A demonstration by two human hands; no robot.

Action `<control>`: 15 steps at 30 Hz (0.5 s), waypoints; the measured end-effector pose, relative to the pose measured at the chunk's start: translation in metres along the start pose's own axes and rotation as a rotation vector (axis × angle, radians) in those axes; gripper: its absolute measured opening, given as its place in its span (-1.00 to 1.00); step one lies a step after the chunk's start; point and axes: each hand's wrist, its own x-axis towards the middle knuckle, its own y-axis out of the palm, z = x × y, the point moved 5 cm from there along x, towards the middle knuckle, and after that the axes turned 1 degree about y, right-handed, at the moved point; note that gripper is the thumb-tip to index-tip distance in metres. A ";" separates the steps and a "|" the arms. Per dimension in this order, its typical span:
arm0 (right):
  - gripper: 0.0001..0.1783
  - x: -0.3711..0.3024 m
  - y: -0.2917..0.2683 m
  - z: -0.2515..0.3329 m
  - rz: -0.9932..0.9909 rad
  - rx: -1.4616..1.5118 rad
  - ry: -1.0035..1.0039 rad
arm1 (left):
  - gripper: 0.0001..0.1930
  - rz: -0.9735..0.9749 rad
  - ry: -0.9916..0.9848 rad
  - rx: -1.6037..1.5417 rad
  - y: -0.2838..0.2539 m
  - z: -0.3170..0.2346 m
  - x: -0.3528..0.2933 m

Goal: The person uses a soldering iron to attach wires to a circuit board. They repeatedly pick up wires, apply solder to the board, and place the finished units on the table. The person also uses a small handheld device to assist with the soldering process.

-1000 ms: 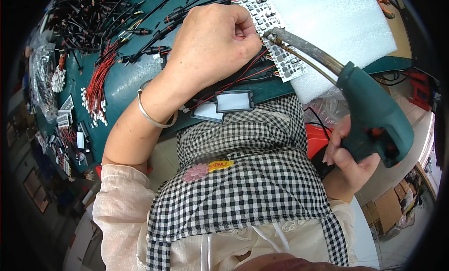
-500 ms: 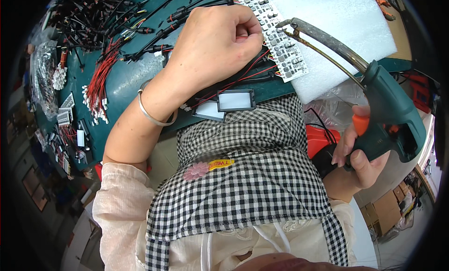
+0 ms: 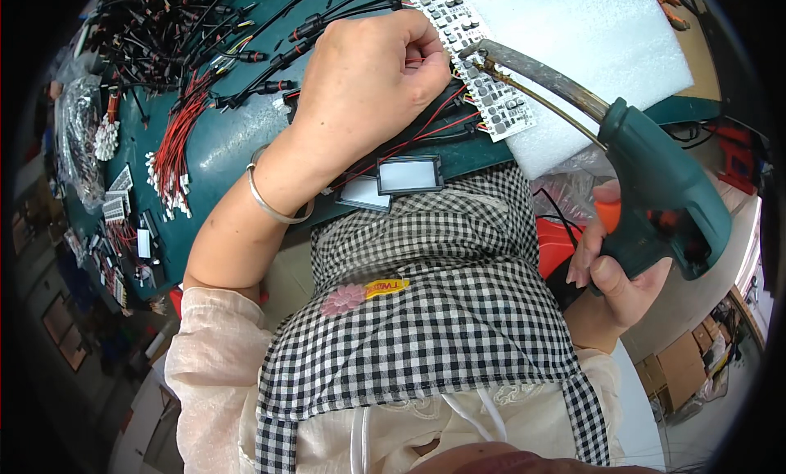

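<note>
My left hand (image 3: 360, 85) is closed in a pinch on a thin red wire (image 3: 414, 60) at the left edge of a white circuit board (image 3: 509, 114). The board is a strip of joined pieces with dark components, and black cables with coloured leads meet its left side. In my right hand (image 3: 624, 290) is a green soldering gun (image 3: 667, 187) with an orange trigger. Its bent, darkened tip and thin brass-coloured feed tube reach over the middle of the board. Whether the tip touches the board I cannot tell. Two dark-framed rectangular pieces (image 3: 409, 175) lie near the table's front edge.
A white foam sheet (image 3: 589, 48) lies under and right of the board. On the green table (image 3: 237, 138), a heap of black cables (image 3: 155, 32), red wires with white connectors (image 3: 176, 138) and a clear plastic bag (image 3: 80, 138) lie to the left. Orange-handled pliers (image 3: 673, 15) are far right.
The soldering gun has moved left in my right hand, its tip shifting left over the board. My left hand and the board have shifted slightly left.
</note>
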 end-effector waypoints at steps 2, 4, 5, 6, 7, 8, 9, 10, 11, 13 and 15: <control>-0.17 0.000 0.000 -0.001 0.008 -0.003 0.002 | -0.91 0.000 -0.006 -0.006 0.001 0.001 -0.001; -0.19 0.001 0.000 -0.002 0.031 0.007 0.005 | -0.91 0.002 0.001 -0.038 0.001 0.002 -0.001; -0.20 0.001 0.000 -0.002 0.038 0.011 0.008 | -0.91 0.003 0.004 -0.054 0.001 0.002 -0.001; -0.21 0.001 0.000 -0.003 0.040 0.013 0.013 | -0.91 0.008 0.001 -0.053 0.001 0.002 -0.001; -0.21 0.002 0.000 -0.003 0.043 0.014 0.014 | -0.91 0.013 -0.002 -0.052 0.001 0.001 -0.001; -0.22 0.002 0.000 -0.004 0.046 0.015 0.015 | -0.91 0.018 -0.005 -0.051 0.001 0.001 -0.001; -0.22 0.002 0.001 -0.004 0.049 0.014 0.011 | -0.91 0.023 -0.005 -0.057 0.000 0.001 -0.001; -0.23 0.002 0.001 -0.004 0.047 0.014 0.007 | -0.91 0.028 -0.004 -0.062 0.000 0.001 -0.001; -0.23 0.002 0.002 -0.004 0.045 0.015 0.002 | -0.91 0.034 -0.003 -0.068 0.000 0.001 0.000; -0.24 0.002 0.002 -0.004 0.034 0.014 -0.006 | -0.91 0.037 0.005 -0.066 0.001 0.001 0.000; -0.24 0.002 0.003 -0.004 0.033 0.011 -0.012 | -0.91 0.037 0.006 -0.061 0.001 0.002 -0.001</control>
